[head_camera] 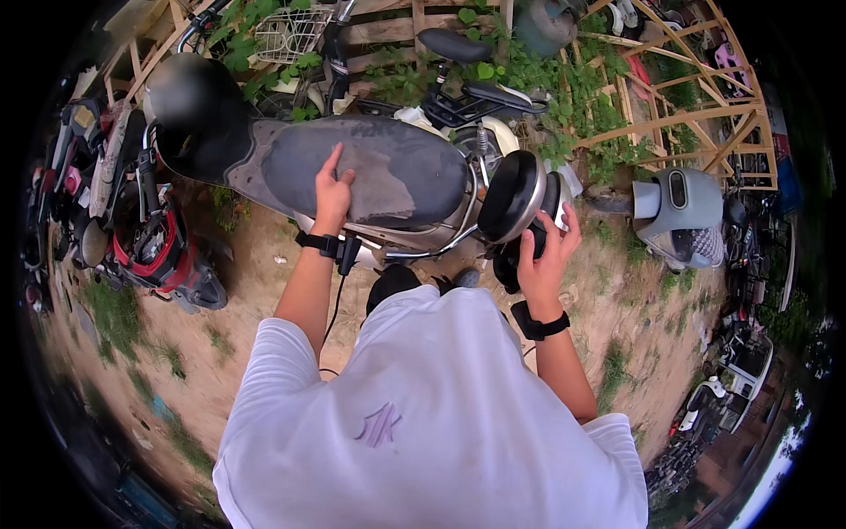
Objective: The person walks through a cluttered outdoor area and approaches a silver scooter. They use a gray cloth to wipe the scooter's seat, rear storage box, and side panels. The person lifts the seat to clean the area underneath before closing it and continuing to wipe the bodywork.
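Note:
Before me stands a scooter with a long, worn black seat; a dusty, paler patch covers its middle. My left hand rests on the near side of the seat, index finger extended and thumb apart, holding nothing. At the seat's right end, a chrome rail curves round towards a black padded backrest with a silvery shell. Beside this backrest is my right hand, its fingers spread at a dark rounded part below the shell; whether it grips that part is unclear. Both wrists wear black straps.
A red and black scooter body stands at left. Behind the seat are a bicycle saddle, a wire basket and climbing plants. A grey scooter front and a wooden frame lie to the right. Sandy ground surrounds me.

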The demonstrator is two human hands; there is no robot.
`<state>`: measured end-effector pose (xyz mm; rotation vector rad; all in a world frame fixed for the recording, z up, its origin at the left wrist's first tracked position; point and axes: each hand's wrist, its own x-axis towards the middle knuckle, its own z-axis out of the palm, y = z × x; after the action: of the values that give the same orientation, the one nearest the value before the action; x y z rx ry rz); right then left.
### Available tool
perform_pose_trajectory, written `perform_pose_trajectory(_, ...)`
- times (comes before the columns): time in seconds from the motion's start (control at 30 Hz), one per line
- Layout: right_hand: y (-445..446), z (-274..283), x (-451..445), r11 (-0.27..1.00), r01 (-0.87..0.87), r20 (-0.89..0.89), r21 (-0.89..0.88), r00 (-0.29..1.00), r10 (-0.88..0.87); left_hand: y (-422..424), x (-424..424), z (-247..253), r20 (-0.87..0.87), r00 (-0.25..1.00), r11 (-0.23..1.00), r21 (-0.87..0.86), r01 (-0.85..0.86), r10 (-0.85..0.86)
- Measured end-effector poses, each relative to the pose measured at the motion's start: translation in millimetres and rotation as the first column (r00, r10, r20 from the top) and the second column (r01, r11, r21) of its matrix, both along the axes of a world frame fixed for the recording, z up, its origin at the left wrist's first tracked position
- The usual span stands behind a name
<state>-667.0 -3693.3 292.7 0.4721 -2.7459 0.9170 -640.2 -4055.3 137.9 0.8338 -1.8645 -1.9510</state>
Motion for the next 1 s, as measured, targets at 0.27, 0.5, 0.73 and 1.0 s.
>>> perform_pose_trajectory(0.27, 6.7, -14.9, 12.6, 0.996, 0.069, 0.076, 0.054, 0.994, -0.073, -85.4, -0.8, 6.6, 0.481, 0.854, 0.409, -0.833, 0.374, 0.199)
perform_pose_trajectory(0.5, 7.0, -17.8, 28.2, 0.999, 0.041, 0.176, -0.021, 0.984, -0.037, 59.2, -19.0, -72.4, 0.342, 0.739, 0.446, -0.626, 0.64, -0.581)
perform_pose_trajectory(0.73, 184.2, -108.8, 198.8, 0.841, -0.122, 0.683, 0.527, 0.65, -0.334, 57.0, -9.9, -56.9, 0.377, 0.807, 0.586, -0.555, 0.59, -0.455)
perform_pose_trajectory(1.0, 194.5, -44.8, 399.1, 0.847, -0.296, 0.874, 0.441, -0.074, -0.481, -40.2, -4.9, -82.7, 0.408, 0.848, 0.37, -0.77, 0.519, -0.339)
